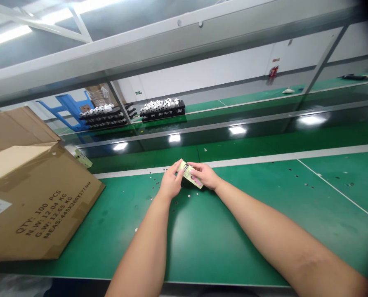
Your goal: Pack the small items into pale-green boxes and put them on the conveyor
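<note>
Between my left hand (171,180) and my right hand (204,174) I hold a pale yellow-green printed card (189,174) by its edges, tilted over the green workbench (233,243). The card has a dark label and a pink picture on its face, and the fine print is too small to read. Both hands grip it just above the bench's far part. Several small round flecks (159,181) lie scattered on the bench around my hands.
A large cardboard carton (38,202) printed with quantity and weight figures lies at the left, with a similar card (83,159) by its corner. Beyond a raised shelf, black trays of black-and-white balls (162,109) stand on a further bench.
</note>
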Demonstrator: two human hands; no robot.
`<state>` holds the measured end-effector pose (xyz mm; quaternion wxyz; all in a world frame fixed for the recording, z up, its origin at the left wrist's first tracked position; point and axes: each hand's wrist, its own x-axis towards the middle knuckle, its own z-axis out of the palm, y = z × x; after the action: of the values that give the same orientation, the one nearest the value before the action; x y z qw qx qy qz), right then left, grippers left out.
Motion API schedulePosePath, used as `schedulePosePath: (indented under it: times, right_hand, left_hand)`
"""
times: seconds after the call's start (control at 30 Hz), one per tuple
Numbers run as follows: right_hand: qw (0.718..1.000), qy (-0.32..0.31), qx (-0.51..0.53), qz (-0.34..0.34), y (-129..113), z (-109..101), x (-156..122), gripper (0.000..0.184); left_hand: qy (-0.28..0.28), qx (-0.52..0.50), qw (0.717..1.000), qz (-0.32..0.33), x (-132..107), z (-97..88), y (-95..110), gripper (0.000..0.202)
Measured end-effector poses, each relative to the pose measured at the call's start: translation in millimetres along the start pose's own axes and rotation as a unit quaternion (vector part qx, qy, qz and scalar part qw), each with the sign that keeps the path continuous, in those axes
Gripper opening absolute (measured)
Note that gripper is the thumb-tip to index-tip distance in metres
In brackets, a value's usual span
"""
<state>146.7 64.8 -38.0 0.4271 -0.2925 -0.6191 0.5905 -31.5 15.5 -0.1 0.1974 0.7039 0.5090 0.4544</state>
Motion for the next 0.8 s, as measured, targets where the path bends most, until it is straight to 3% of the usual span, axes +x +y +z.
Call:
schedulePosePath:
  times: [0.17, 0.4, 0.5, 0.67, 0.8]
  right_hand:
    - [0.999, -0.006, -0.031, -0.019, -7, 10, -2, 0.054]
    - [1.0, 0.004, 0.014, -0.005, -7, 11, -2, 0.053]
    - [0.999, 0.011, 0.046, 0.006, -9, 15, 0, 0.053]
    - [0.992, 0.043, 0.118, -0.015, -16, 29, 3, 0.048]
    - [0.992, 0.046, 0.118, -0.006, -14, 32, 2, 0.046]
  left_hand:
    - [0.053, -0.042, 0.997, -0.047, -5, 0.2, 1, 0.04]
    - [0.057, -0.047, 0.997, -0.01, -1, -1.3, 0, 0.031]
    - [0.061, -0.081, 0.995, -0.025, -1, 2.6, -1, 0.033]
    - [0.125, -0.216, 0.968, -0.037, -4, 12.8, -2, 0.042]
    - [0.133, -0.19, 0.972, -0.047, -3, 11.1, -2, 0.036]
